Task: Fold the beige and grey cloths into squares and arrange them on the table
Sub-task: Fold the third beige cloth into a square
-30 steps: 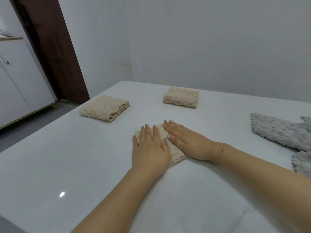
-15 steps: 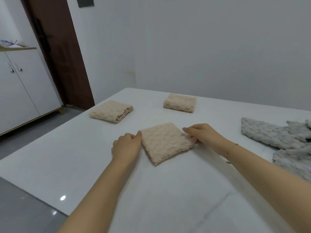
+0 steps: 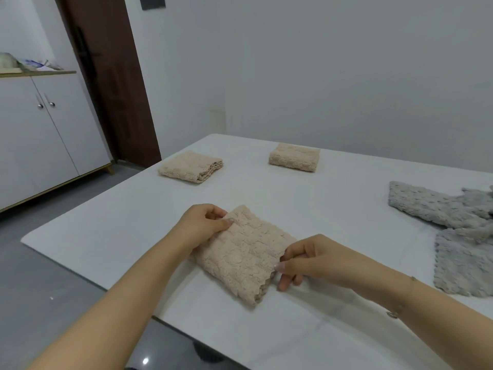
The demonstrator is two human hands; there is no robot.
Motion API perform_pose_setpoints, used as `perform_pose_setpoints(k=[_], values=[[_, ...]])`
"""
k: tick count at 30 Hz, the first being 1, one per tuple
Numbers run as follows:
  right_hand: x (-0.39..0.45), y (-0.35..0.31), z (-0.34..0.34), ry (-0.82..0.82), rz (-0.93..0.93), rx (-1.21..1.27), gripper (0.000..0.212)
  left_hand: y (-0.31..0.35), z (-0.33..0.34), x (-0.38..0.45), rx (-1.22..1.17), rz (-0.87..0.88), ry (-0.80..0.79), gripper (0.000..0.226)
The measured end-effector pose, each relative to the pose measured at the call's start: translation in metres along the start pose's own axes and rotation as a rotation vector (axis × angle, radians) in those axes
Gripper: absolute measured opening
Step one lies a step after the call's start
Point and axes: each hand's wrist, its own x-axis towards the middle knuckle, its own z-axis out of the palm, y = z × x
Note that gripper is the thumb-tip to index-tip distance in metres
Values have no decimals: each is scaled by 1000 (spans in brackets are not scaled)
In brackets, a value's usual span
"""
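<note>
A folded beige cloth (image 3: 244, 253) lies near the front of the white table (image 3: 280, 198). My left hand (image 3: 201, 227) pinches its far left corner, thumb on top. My right hand (image 3: 306, 259) grips its right edge, fingers curled under the fold. Two other folded beige cloths rest farther back, one at the left (image 3: 190, 166) and one in the middle (image 3: 294, 157). Unfolded grey cloths (image 3: 450, 231) lie crumpled at the right side of the table.
The table's left edge drops to a grey floor (image 3: 40, 263). A white cabinet (image 3: 40, 134) and a brown door (image 3: 112, 84) stand at the left. A plain wall runs behind the table.
Both hands went from pressing flat on the cloth to gripping its opposite sides. The cloth now sits nearer the front edge, and the view has tilted up.
</note>
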Motion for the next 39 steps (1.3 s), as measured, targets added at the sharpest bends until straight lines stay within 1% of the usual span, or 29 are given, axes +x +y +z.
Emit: perform_pose_setpoints(k=[4, 7, 11, 15, 19, 24, 27, 29, 32, 36, 39], values=[[-2, -1, 17, 9, -31, -1, 16, -9, -19, -11, -6, -28, 12, 23], [0, -4, 26, -7, -79, -45, 11, -15, -29, -18, -4, -50, 21, 25], [3, -7, 29, 11, -108, -139, 13, -22, -30, -24, -23, -47, 55, 22], [-2, -7, 24, 72, -124, -239, 18, -23, -22, -27, -52, -29, 86, 23], [-13, -2, 14, 111, -107, -335, 14, -21, -16, -26, 14, 11, 100, 25], [-26, 6, -4, 202, -135, -383, 11, -14, -9, -30, 248, 161, 219, 34], [-28, 11, -10, 264, -153, -375, 11, -4, 0, -36, 360, 301, 262, 37], [-28, 17, -15, 302, -169, -394, 13, 7, 9, -38, 402, 384, 214, 37], [-32, 24, -31, 344, -182, -491, 20, 29, 26, -37, 510, 472, 132, 40], [-45, 32, -67, 439, -150, -538, 20, 67, 56, -30, 634, 613, 102, 41], [-59, 38, -93, 526, -128, -577, 20, 97, 88, -21, 674, 670, 55, 43]])
